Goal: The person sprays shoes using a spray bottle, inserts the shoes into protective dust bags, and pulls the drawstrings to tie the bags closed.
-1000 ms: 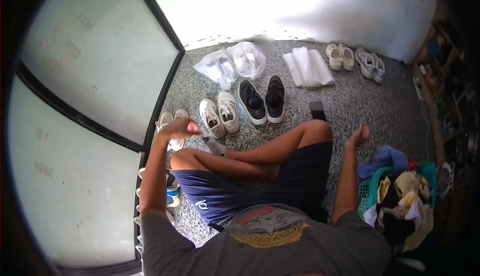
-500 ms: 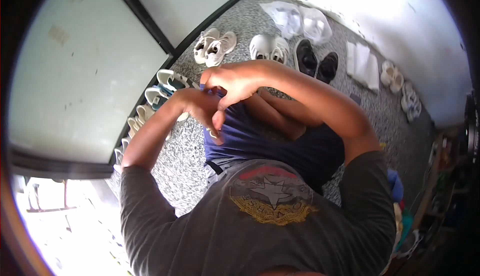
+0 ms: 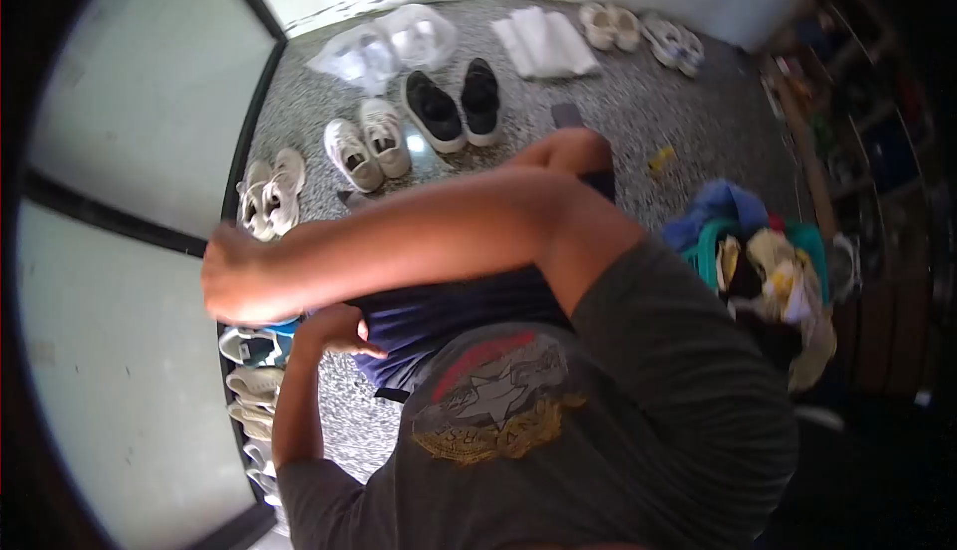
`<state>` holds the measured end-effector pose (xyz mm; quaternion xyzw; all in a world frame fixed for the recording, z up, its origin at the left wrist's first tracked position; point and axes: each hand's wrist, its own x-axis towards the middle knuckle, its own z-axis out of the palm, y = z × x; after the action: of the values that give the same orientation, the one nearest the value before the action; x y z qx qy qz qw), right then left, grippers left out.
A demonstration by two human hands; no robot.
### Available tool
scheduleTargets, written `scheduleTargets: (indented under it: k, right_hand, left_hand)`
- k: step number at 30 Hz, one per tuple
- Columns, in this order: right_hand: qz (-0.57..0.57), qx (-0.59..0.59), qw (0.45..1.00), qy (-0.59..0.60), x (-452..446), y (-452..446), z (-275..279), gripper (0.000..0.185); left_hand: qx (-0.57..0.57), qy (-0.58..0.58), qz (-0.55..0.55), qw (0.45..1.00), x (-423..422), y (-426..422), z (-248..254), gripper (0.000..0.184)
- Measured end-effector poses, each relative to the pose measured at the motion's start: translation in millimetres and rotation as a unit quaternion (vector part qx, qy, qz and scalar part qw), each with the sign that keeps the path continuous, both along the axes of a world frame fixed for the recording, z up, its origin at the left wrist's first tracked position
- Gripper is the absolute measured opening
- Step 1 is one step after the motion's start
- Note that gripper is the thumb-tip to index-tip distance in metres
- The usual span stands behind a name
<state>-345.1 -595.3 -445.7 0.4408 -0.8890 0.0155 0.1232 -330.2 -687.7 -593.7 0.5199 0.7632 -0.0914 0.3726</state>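
Observation:
My right arm reaches across my lap to the left. My right hand (image 3: 234,273) is slightly smeared, bent down at the wrist above the row of shoes by the panels. Its fingers are curled out of sight, so whatever they hold, if anything, is hidden. Just below it, a blue-and-white shoe (image 3: 254,346) shows in part. Near my lap, over the dark blue shorts (image 3: 459,316), is my left hand (image 3: 339,331). It is open, with fingers apart and nothing visible in it.
White sneakers (image 3: 369,143), black shoes (image 3: 449,112) and another pale pair (image 3: 269,191) stand ahead on the speckled floor. Plastic bags (image 3: 384,47) and a folded white cloth (image 3: 543,44) lie by the wall. At right is a green basket (image 3: 710,251) of clothes beside a shelf (image 3: 837,151).
My hands were close together over my lap. They have parted, with the right hand stretched left over the shoes and the left drawn nearer my body. My view has turned to the right.

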Motion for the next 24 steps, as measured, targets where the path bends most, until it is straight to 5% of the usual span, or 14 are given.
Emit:
scheduleTargets:
  k: [2,4,6,7,9,11,13,16,19,21,24]
  right_hand:
    - [-0.051,-0.042,0.994,-0.09,-4,62,-1,0.021]
    - [0.163,-0.098,0.903,-0.386,0,132,-40,0.04]
    - [0.134,-0.134,0.867,-0.461,55,219,-84,0.034]
    - [0.005,-0.026,0.86,-0.51,84,250,-67,0.033]
    - [-0.085,-0.163,0.826,-0.532,130,311,-79,0.026]
    - [-0.216,-0.208,0.868,-0.396,171,351,-54,0.026]
    - [-0.312,-0.253,0.859,-0.318,195,375,-13,0.026]
    - [-0.393,-0.34,0.761,-0.388,177,388,30,0.027]
    - [-0.358,-0.25,0.798,-0.415,106,379,31,0.021]
    - [-0.445,-0.078,0.785,-0.424,46,393,32,0.033]
    - [-0.541,-0.026,0.762,-0.356,-16,399,44,0.034]
  left_hand:
    - [-0.074,-0.114,0.117,0.984,-22,-12,-11,0.057]
    - [0.043,-0.218,0.205,0.953,-27,-44,-20,0.054]
    - [0.194,-0.37,0.38,0.825,-35,-96,-67,0.05]
    - [0.281,-0.422,0.453,0.733,-35,-121,-93,0.048]
    - [0.401,-0.469,0.578,0.534,-23,-153,-135,0.047]
    - [0.32,-0.256,0.692,0.594,-17,-184,-198,0.05]
    - [0.272,0.17,0.56,0.764,18,-185,-231,0.047]
    - [0.369,0.222,0.48,0.764,55,-189,-277,0.029]
    - [0.424,0.35,0.375,0.746,73,-174,-283,0.019]
    - [0.379,0.349,0.39,0.763,79,-171,-274,0.024]
    - [0.374,0.35,0.442,0.736,79,-178,-275,0.043]
